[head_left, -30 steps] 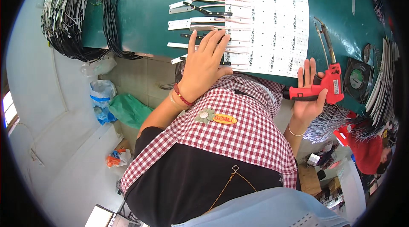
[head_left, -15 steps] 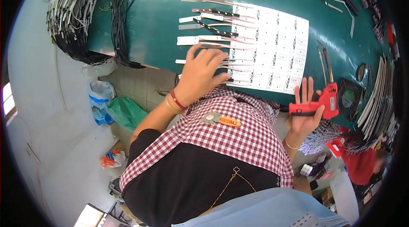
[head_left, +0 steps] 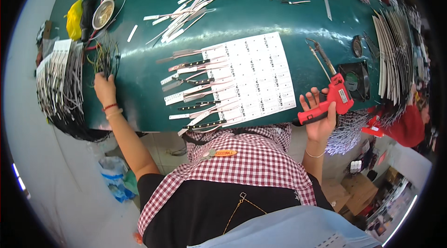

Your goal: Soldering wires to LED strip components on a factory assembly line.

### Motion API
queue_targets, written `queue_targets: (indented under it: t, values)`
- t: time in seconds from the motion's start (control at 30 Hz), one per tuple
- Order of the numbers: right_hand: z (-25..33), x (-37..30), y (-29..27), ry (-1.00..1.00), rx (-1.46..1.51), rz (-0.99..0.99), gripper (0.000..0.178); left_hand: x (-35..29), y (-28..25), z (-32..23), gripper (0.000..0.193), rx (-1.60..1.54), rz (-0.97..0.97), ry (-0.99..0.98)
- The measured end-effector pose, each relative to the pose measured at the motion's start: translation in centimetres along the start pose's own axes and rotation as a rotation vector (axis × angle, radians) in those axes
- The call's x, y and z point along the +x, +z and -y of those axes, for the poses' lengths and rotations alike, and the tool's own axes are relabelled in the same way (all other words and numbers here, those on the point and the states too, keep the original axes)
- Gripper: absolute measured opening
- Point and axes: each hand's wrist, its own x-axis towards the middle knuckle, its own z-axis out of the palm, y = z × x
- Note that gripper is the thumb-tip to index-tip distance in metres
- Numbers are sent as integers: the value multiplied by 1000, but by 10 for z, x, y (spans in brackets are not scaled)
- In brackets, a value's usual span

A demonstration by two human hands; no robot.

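At the left side of the table, my left hand (head_left: pixel 106 90) closes its fingers on a bundle of thin dark wires (head_left: pixel 106 59), whose loose ends fan out beyond it. How many wires it grips is hidden. My right hand (head_left: pixel 319 120) holds a red soldering gun (head_left: pixel 341 95) by its handle, thumb across it and fingers loosely raised. The gun's metal tip points away to the upper left. Between my hands lies a white panel of small circuit boards (head_left: pixel 253 78). Several white and black strips with leads (head_left: pixel 191 94) lie along the panel's left edge.
A pile of white strips (head_left: pixel 186 15) lies farther back. At far left hang many wired strips (head_left: pixel 60 76), near a yellow bag (head_left: pixel 73 20) and a round dish (head_left: pixel 103 14). A black fan (head_left: pixel 354 80) and a stack of panels (head_left: pixel 393 52) stand at right.
My left hand has moved from the strips beside the panel to the wire bundle at far left. My right hand keeps the soldering gun. The view has shifted, showing more of the table.
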Motion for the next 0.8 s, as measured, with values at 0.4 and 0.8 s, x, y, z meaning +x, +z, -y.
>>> queue_targets:
  t: [0.4,0.8]
  values:
    - [11,8,7,-25,15,10,38,40,1,-11,35,200,74,-23]
    - [11,2,6,-54,19,-12,36,60,-12,-18,36,18,60,-20]
